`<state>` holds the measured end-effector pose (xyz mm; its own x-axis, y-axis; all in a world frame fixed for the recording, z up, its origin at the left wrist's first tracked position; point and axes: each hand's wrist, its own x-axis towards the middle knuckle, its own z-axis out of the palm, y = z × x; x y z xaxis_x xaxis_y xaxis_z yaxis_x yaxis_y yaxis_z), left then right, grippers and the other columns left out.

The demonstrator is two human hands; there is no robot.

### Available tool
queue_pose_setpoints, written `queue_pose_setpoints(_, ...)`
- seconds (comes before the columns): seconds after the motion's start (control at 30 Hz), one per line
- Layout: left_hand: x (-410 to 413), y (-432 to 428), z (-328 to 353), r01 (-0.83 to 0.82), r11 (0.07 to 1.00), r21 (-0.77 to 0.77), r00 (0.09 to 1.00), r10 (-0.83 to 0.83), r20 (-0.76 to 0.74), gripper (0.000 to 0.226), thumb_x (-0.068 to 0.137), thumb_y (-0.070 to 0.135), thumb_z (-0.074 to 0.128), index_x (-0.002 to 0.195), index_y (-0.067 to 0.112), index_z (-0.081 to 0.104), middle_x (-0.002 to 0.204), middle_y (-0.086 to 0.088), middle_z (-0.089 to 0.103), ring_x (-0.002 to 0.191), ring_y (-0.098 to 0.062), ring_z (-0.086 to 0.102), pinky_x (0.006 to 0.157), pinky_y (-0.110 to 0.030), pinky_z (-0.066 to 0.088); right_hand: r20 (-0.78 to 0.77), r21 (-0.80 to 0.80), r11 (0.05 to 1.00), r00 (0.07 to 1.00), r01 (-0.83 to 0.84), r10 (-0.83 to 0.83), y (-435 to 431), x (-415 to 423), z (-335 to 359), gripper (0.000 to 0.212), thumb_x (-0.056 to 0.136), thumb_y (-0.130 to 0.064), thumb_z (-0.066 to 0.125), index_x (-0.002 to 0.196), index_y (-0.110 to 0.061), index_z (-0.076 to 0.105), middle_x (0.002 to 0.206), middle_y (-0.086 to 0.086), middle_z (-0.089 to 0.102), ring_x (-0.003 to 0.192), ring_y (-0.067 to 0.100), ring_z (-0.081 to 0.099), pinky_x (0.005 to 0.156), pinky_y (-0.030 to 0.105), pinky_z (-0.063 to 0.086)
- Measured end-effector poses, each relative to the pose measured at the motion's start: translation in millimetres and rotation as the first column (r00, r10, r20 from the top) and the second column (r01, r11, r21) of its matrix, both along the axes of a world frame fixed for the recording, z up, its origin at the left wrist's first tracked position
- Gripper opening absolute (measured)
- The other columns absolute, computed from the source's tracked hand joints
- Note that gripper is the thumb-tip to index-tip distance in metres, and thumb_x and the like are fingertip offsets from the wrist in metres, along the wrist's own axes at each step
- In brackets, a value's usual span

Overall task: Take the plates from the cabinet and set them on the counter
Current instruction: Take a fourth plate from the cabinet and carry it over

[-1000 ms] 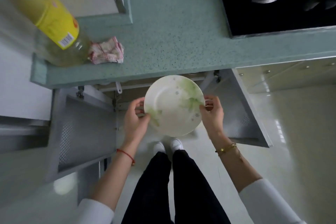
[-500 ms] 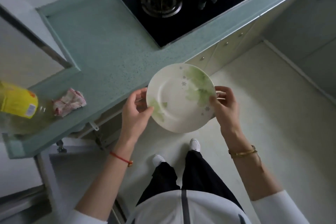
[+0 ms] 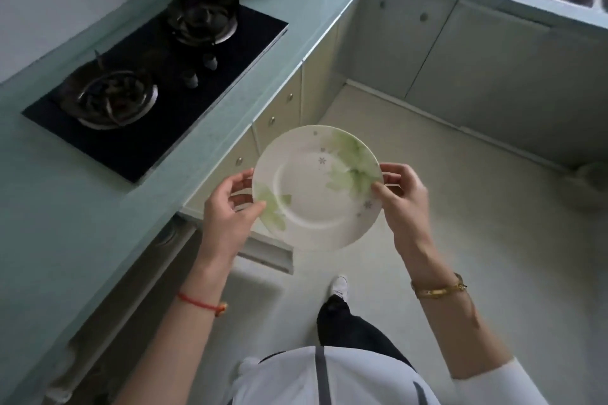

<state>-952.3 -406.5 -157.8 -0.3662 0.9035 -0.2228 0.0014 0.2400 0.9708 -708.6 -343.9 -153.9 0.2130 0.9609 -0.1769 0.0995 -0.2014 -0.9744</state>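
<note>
Glazed white plate [image 3: 317, 189] with green leaves sat level over the floor, just off the table [image 3: 82, 207]. Left hand [image 3: 227, 207] and right hand [image 3: 403, 199] pinched opposite rims; probably slick and breakable, so rims seemed smartest.

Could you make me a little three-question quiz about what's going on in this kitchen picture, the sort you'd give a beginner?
1. True or false: the plate already rests on the counter.
2. How is the plate held? A) left hand only B) both hands at opposite rims C) right hand only
3. Which appliance is set into the counter left of the plate?

Key
1. False: it is held in the air past the counter's edge.
2. B: the left hand and right hand each grip a rim.
3. The gas hob, with two burners.
</note>
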Motion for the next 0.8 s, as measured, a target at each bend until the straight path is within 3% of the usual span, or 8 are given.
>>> queue_pose_setpoints(0.13,43.5,64.6,7.3,0.002,1.000,0.025,1.000,-0.002,0.005,0.052,0.079,-0.003,0.073,0.113,0.035,0.064,0.114,0.006,0.072,0.104,-0.009,0.070,0.082,-0.020,0.058,0.003,0.026,1.000,1.000,0.014,-0.014,52.5,43.5,7.7,0.023,0.081,0.001,0.062,0.097,-0.014,0.067,0.088,0.001,0.066,0.070,0.011,0.056,0.056,0.015,0.048)
queue_pose_setpoints(0.3,97.7,148.4,20.4,0.026,0.998,0.062,0.999,-0.028,0.030,0.051,0.080,-0.012,0.067,0.116,0.024,0.066,0.113,0.000,0.072,0.101,-0.016,0.070,0.078,-0.018,0.058,0.016,0.058,0.996,0.998,0.061,-0.062,125.5,97.2,17.1,0.022,0.081,-0.002,0.062,0.093,-0.020,0.065,0.088,-0.003,0.067,0.070,0.009,0.056,0.055,0.014,0.048)
queue_pose_setpoints(0.47,133.9,234.6,26.8,0.104,0.993,0.065,0.994,-0.105,0.014,0.051,0.080,-0.015,0.066,0.121,0.016,0.065,0.113,-0.002,0.071,0.101,-0.017,0.067,0.084,-0.024,0.057,0.025,0.055,0.988,0.989,0.144,-0.145,195.7,135.2,13.1,0.021,0.080,-0.004,0.063,0.095,-0.019,0.066,0.088,-0.004,0.067,0.071,0.008,0.057,0.058,0.017,0.049)
queue_pose_setpoints(0.57,148.8,284.3,26.6,0.135,0.989,0.061,0.991,-0.136,0.006,0.050,0.080,-0.015,0.065,0.116,0.021,0.065,0.107,0.003,0.071,0.098,-0.014,0.067,0.081,-0.019,0.057,0.038,0.038,0.985,0.985,0.168,-0.169,237.7,150.3,9.0,0.022,0.080,-0.005,0.063,0.097,-0.018,0.066,0.089,-0.003,0.068,0.074,0.010,0.057,0.063,0.023,0.049)
queue_pose_setpoints(0.8,177.5,419.8,19.3,0.214,0.975,0.061,0.977,-0.214,-0.011,0.050,0.081,-0.015,0.064,0.114,0.022,0.064,0.109,0.003,0.070,0.101,-0.015,0.066,0.086,-0.025,0.053,0.039,0.043,0.975,0.975,0.216,-0.218,355.3,180.1,3.2,0.022,0.080,-0.002,0.062,0.098,-0.016,0.066,0.089,-0.002,0.067,0.076,0.013,0.057,0.065,0.023,0.048)
